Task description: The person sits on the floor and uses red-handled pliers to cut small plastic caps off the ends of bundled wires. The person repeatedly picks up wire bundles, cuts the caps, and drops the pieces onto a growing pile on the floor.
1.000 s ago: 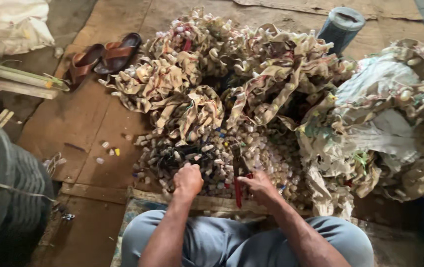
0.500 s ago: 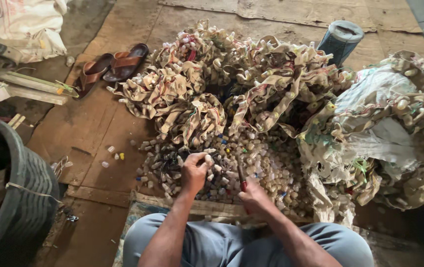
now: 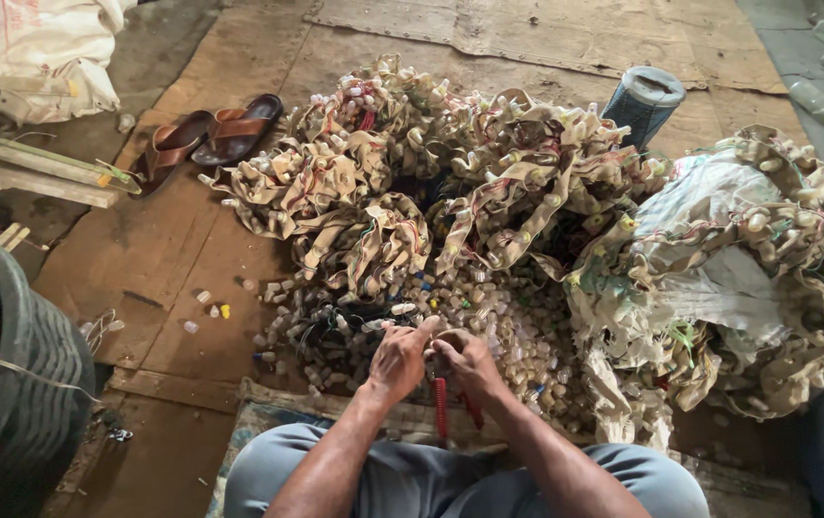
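I sit on the floor with my knees in grey trousers [image 3: 402, 475] at the bottom edge. My right hand [image 3: 472, 365] grips red-handled pliers [image 3: 442, 405], handles pointing down toward me. My left hand [image 3: 398, 356] is pressed right against it, fingers pinched on a small pale piece at the plier jaws; the piece itself is mostly hidden. Both hands hover over a heap of small pale plastic caps [image 3: 508, 326]. Behind it lies a big tangle of beige strips studded with caps [image 3: 489, 173].
A black tyre-like tub [image 3: 18, 384] stands at the left. Brown sandals [image 3: 203, 136] lie at upper left beside wooden sticks [image 3: 37, 173] and a white sack [image 3: 37, 48]. A blue cylinder [image 3: 642, 101] stands behind the tangle. A grey sack wrapped in strips [image 3: 748, 259] fills the right.
My left hand rose from the cap heap and came over to my right hand. The pliers turned so their handles point down, and both hands now meet at the jaws.
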